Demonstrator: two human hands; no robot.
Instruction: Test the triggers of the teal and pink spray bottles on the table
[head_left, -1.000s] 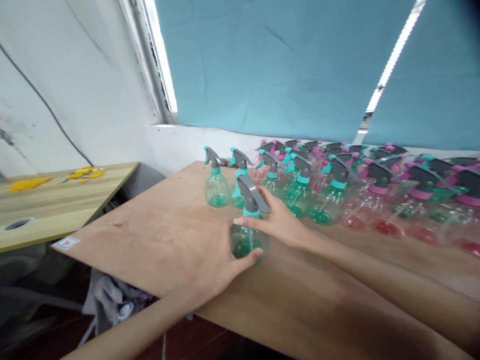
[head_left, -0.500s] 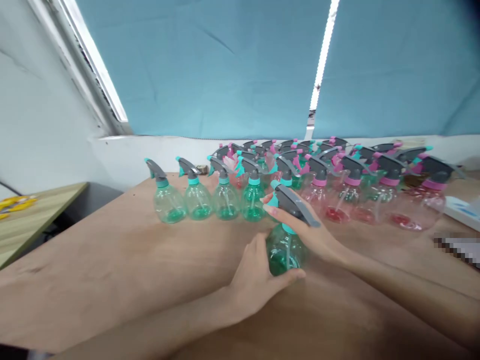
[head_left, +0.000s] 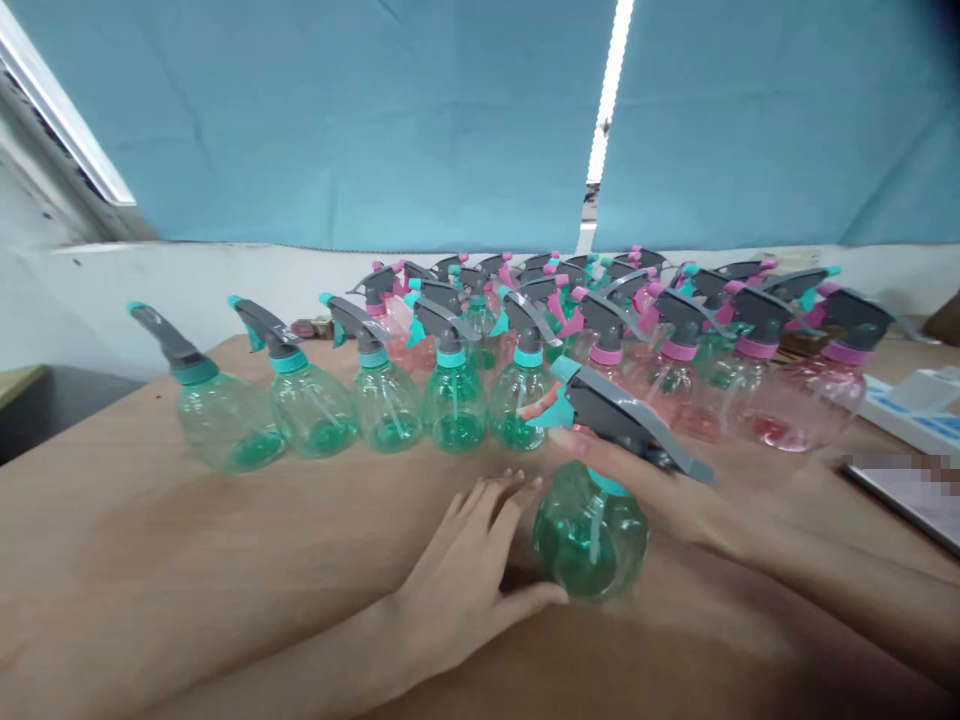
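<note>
A green spray bottle [head_left: 585, 540] with a grey and turquoise trigger head is in front of me. Behind its neck, under the grey head, my right hand [head_left: 660, 495] has hold of it, fingers near the turquoise trigger. To the left of the bottle, my left hand [head_left: 457, 575] is open with fingers stretched over the table; its thumb tip is close to the base, and whether it touches I cannot tell. Just beyond the hands stands a row of similar bottles, among them one green spray bottle [head_left: 457, 410] with a little green tint at its base.
Pink spray bottles [head_left: 810, 395] continue the row rightward, with several more crowded behind. On the right lie a white and blue object [head_left: 907, 415] and a flat dark-edged object [head_left: 900, 500], partly pixelated. A blue curtain [head_left: 337, 120] hangs behind the wooden table [head_left: 225, 560].
My left hand has come away from the bottle's side and opened. The held bottle now appears larger and slightly lower. The view has shifted, so the rows look nearer and further left.
</note>
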